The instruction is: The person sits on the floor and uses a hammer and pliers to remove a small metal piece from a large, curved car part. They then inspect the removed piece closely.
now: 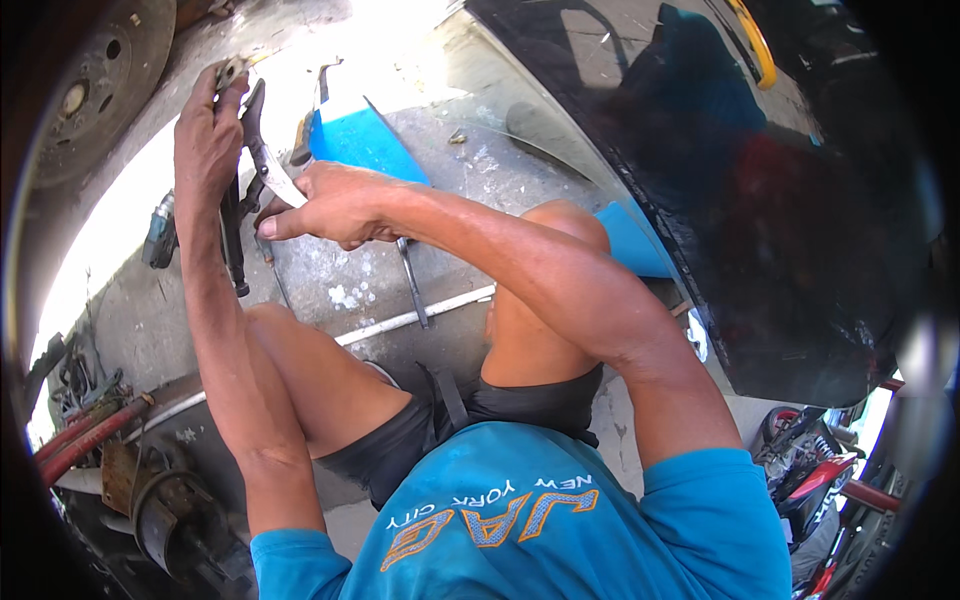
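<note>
My left hand (pixel 212 140) reaches up at the upper left, its fingers curled round a small grey metal part (pixel 233 71). My right hand (pixel 328 203) is closed on a pliers-like tool (pixel 268 165) with a pale curved handle and dark jaws. Those jaws point up toward my left hand, close beside its fingers. A black rod-shaped part (pixel 232 240) stretches below, between my left forearm and my right hand. Whether it joins the grey part cannot be seen.
A large dark glossy panel (pixel 800 270) borders the right. Around the concrete floor lie a blue sheet (pixel 368 140), a metal bar tool (pixel 412 285), a teal power tool (pixel 160 235) and a white pipe (pixel 415 315). A wheel (pixel 95 90), red pipes (pixel 95 440) and a motorcycle (pixel 810 480) flank me.
</note>
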Available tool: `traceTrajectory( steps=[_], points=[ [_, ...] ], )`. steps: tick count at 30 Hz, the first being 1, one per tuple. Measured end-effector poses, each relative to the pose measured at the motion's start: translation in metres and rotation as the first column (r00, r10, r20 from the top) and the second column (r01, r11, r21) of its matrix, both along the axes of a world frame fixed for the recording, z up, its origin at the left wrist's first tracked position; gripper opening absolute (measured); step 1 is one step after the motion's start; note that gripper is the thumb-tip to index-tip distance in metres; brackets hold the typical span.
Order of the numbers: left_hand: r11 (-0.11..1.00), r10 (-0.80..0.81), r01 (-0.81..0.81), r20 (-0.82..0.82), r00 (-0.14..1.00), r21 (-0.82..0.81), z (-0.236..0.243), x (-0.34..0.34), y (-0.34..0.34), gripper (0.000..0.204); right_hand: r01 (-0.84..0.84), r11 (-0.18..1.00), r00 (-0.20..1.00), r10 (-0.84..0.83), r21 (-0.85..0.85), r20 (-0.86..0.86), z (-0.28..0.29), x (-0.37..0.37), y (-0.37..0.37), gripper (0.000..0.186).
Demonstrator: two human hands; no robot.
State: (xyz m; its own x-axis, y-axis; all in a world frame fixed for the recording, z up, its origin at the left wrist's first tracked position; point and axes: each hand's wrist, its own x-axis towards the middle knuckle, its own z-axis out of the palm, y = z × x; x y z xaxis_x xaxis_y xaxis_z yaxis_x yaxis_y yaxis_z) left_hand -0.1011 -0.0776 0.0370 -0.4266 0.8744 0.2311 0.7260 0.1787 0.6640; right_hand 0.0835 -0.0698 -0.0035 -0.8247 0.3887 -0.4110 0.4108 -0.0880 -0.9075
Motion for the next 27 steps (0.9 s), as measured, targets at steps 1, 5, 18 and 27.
traceTrajectory(
  steps=[1,5,18,27],
  points=[
    [0.998,-0.058,0.059,-0.051,0.997,0.015,-0.006,0.004,0.003,0.032,-0.029,1.000,0.999,0.029,0.010,0.020,0.010,0.012,0.000,0.045],
    [0.973,-0.208,0.228,-0.263,0.942,0.047,-0.032,-0.007,0.005,0.034,-0.116,0.983,0.991,0.105,0.140,0.087,0.018,0.023,0.004,0.054],
    [0.988,-0.150,0.139,0.242,0.959,0.062,-0.011,0.040,0.003,0.021,-0.496,0.868,0.648,0.389,-0.025,0.654,-0.060,0.022,-0.029,0.053],
    [0.956,-0.288,0.292,0.343,0.894,0.041,-0.003,0.050,-0.014,0.024,-0.509,0.856,0.582,0.417,-0.087,0.699,-0.149,0.041,-0.049,0.057]
  ],
)
